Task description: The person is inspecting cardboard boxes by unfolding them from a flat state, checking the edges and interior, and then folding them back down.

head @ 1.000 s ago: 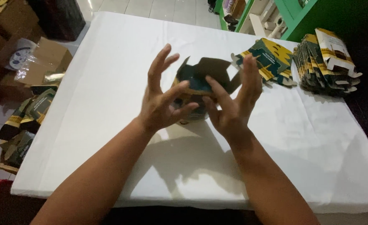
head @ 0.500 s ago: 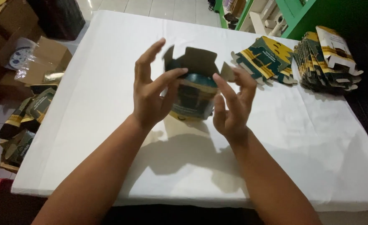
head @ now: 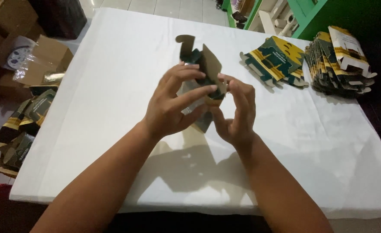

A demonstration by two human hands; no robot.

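Head view, only one here. Compared with half a second back: carton (head: pixel 202 73) raised a bit higher off the white table (head: pixel 113 86) and turned, so the brown inside of one flap now faces up and a curled tab sticks out at the top. Hands pulled in tighter too. Left hand (head: pixel 173 108) wrapped across the front with fingers (head: pixel 186 71) curled over the top edge, clamped on the carton; right hand (head: pixel 238 112) pinching the lower right corner near the yellow band, also clamped on it. Looks like the folding has moved from opening the body out to tucking flaps, so probably mid-way through shaping this one.

The carton itself: small, dark teal-green outside with a yellow stripe, plain brown card inside, partly popped into shape, flaps still loose, bottom end hanging open below the palms. Held in the air above the middle of the table, not touching it.

Around it: a fanned pile of flat cartons (head: pixel 277 60) just to the right, a taller flat stack (head: pixel 339 62) near the far right edge, more finished-looking ones on the floor (head: pixel 20 125) at left, brown cardboard box (head: pixel 39 56) beside them.
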